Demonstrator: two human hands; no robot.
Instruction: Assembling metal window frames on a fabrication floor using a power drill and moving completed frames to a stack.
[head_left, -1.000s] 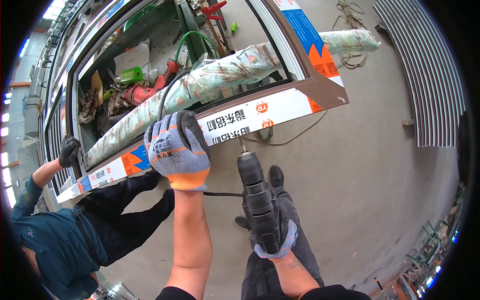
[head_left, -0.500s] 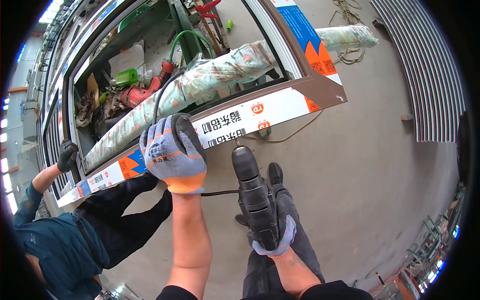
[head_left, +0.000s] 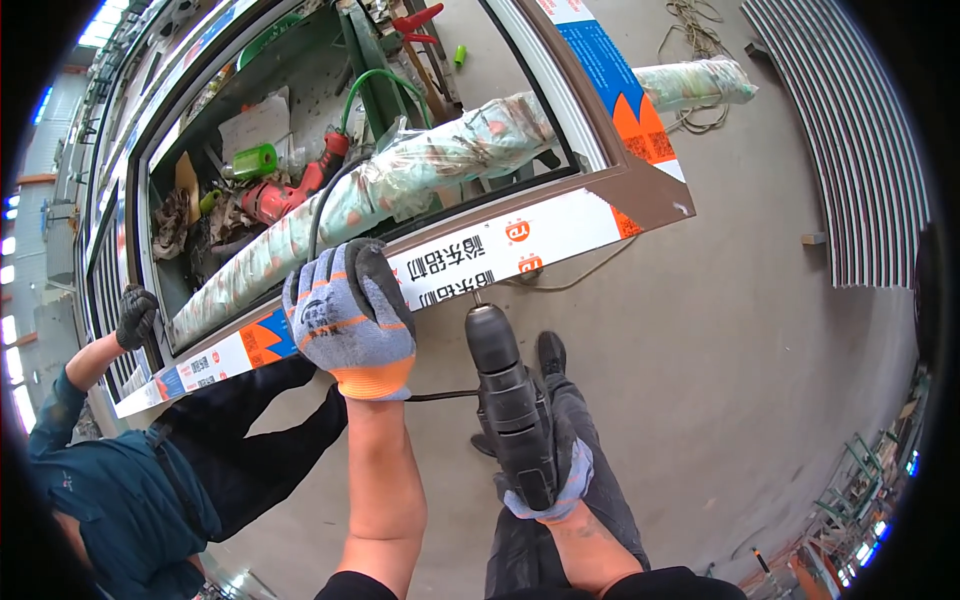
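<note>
A brown metal window frame (head_left: 652,188) with printed protective film along its near bar spans the upper left. My left hand (head_left: 350,320), in a grey-blue glove with an orange cuff, is closed over that near bar. In my right hand (head_left: 574,475), also gloved, is a black corded power drill (head_left: 518,425). The drill points away from me, and its thin bit meets the outer edge of the near bar, right of my left hand. Whether the bit has entered the metal cannot be made out. My right fingers are mostly hidden by the drill body.
A long wrapped bundle (head_left: 430,165) lies across beneath the frame opening. Near it are a red power tool (head_left: 290,190) and a green bench (head_left: 378,100). At left a co-worker's gloved hand (head_left: 136,316) holds the frame. Stacked metal profiles (head_left: 850,140) lie at right; rope (head_left: 695,25) is on the floor.
The frame's near bar, my left hand and the drill sit slightly lower in the picture. Both my grips are the same, and the bit remains at the bar's edge.
</note>
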